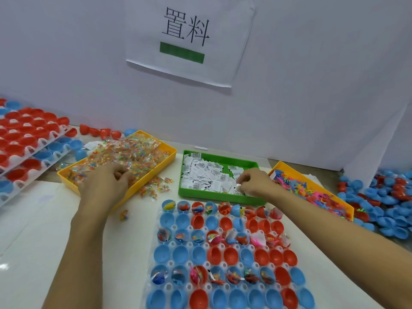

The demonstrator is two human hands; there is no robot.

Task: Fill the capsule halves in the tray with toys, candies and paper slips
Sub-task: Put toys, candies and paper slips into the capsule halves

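Observation:
A clear tray (156, 253) in front of me holds rows of red and blue capsule halves (214, 254); alternate rows carry toys, candy packets and slips, the others are bare. My left hand (107, 184) reaches into the yellow bin (170, 150) of wrapped candies (133, 152), fingers curled on candy packets at the bin's near edge. My right hand (254, 182) is over the green bin (223, 197) of white paper slips (205, 172) and pinches a slip between thumb and fingers.
A second yellow bin (343, 201) of coloured plastic toys sits at the right, with a heap of loose capsule halves (388, 197) beyond it. Stacked trays of red and blue halves (24, 139) lie at far left. Spilled candies (156, 190) lie between the bins. A white partition stands behind.

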